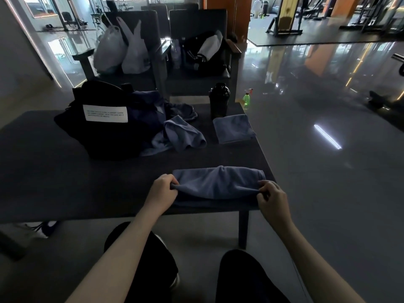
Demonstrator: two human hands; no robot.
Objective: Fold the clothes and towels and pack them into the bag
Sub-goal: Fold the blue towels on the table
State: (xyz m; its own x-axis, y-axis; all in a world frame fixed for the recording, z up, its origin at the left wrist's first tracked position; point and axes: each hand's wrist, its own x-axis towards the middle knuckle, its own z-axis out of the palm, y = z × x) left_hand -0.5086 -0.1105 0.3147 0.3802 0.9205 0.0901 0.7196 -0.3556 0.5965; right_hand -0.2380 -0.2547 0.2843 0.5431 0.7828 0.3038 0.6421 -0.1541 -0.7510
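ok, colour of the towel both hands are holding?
Plain blue-grey cloth towel, no pattern; head view.

Towel at the near table edge, folded towel and crumpled clothes: all soft matt blue-grey cloth, fine nap, no sheen. Bag is matt black fabric with a flat white label, paper or cloth can't tell; table top is dark, smooth and matt, material unclear. Shaker bottle is dark glossy plastic, spray bottle translucent green plastic, carrier bags thin crinkled whitish plastic film, floor polished grey, mirror-glossy.
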